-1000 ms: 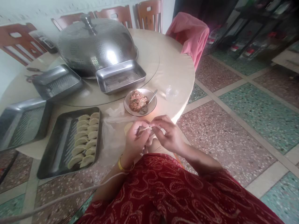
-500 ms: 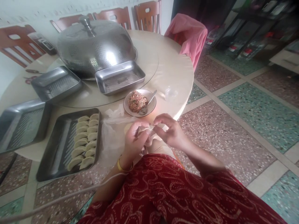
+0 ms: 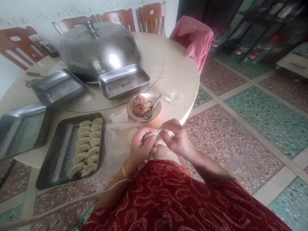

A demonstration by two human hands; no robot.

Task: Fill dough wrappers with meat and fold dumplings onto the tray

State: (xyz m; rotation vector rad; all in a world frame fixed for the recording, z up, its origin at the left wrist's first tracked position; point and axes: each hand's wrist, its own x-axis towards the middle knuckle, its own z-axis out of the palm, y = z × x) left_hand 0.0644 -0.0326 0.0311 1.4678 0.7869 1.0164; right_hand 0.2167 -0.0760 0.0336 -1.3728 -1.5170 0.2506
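Pinching the rim of a dumpling [image 3: 152, 134] between both hands, we work just off the near edge of the round table [image 3: 178, 73]. Our left hand [image 3: 141, 144] cradles the wrapper from below, fingers curled up and closed around it; our right hand [image 3: 176, 138] has thumb and forefinger pressed together on the pale edge at the dumpling's right end. The dumpling sits between the two hands, above the lap and clear of the tabletop.

How the seam itself looks we cannot tell; the fingers cover most of it.

Notes for doing this fold well, as we judge it:
- keep the left hand soft, so the filling is not squeezed toward the seam;
- let the right fingertips press only the dough edge, working along from that end;
- keep the rim free of filling, since a greasy edge probably will not hold.

Just beyond the grip stands the bowl of filling [image 3: 143, 107] with a spoon [image 3: 154, 106] resting in it. To the left of the grip lie a sheet of thin plastic [image 3: 115, 141] and, further left, a metal tray [image 3: 61, 160] holding two rows of finished dumplings [image 3: 88, 144]. Three more trays [image 3: 124, 80] and a domed steel cover [image 3: 98, 48] sit well beyond.
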